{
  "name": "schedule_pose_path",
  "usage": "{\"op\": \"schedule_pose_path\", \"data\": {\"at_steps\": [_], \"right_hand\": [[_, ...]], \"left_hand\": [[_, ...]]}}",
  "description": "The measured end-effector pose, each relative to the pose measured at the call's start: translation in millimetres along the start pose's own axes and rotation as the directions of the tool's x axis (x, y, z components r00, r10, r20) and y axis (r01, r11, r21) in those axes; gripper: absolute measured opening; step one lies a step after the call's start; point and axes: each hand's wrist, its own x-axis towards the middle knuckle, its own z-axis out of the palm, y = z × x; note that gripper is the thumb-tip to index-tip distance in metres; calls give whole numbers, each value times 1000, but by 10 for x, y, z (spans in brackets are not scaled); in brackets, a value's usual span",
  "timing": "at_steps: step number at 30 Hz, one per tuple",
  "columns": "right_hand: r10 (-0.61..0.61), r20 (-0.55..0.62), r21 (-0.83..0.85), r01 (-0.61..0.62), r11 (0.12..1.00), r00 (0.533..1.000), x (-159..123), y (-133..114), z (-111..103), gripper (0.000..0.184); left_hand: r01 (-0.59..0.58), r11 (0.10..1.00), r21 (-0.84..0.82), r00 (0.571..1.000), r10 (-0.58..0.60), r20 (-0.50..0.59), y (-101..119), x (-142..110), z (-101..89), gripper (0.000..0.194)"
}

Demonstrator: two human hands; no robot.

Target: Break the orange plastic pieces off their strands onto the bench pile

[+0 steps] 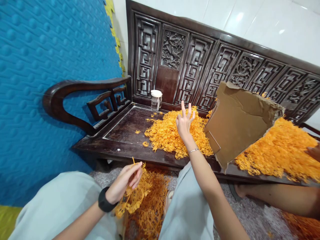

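Observation:
My left hand, with a black band on the wrist, is closed on a strand of orange plastic flower pieces. The strand hangs below my fingers, and a thin orange stem pokes up past the thumb. Over a heap of loose orange pieces on the dark wooden bench, my right hand has thumb and index finger pinched together while the other fingers stretch out. Whatever the pinch holds is too small to make out. Under my left hand, a mass of orange stringy pieces lies between my legs.
A piece of cardboard stands on the bench, dividing the heap from a larger orange pile. Another person's hand reaches that pile at right. A lidded clear jug stands by the carved backrest. Blue foam matting covers the left.

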Motion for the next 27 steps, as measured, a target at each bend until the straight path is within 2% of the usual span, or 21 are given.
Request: {"op": "schedule_pose_path", "data": {"at_steps": [9, 12, 14, 18, 23, 27], "right_hand": [[-87, 7, -53, 87, 995, 996, -27, -139, -117, 25], [-171, 86, -55, 176, 983, 982, -54, -188, -149, 23], [-259, 176, -40, 270, 962, 950, -72, -234, -165, 25], [-435, 305, 5, 455, 890, 847, -112, -357, -172, 32], [-568, 326, 72, 579, 812, 756, -197, -520, -153, 35], [-630, 351, 207, 599, 774, 693, -292, -636, -214, 40]], "left_hand": [[0, 1000, -7, 1000, 0, 3, -36, 3, -23, 46], [-1, 1000, -7, 1000, 1, 3, -33, 9, -25, 46], [-1, 1000, -6, 1000, 1, 2, -26, 10, -23, 46], [3, 1000, -11, 1000, -3, 1, -25, 4, -25, 45], [-2, 998, -56, 1000, 3, 8, -40, 35, -42, 40], [-39, 986, -164, 999, 42, 16, -30, 103, -70, 32]]}}
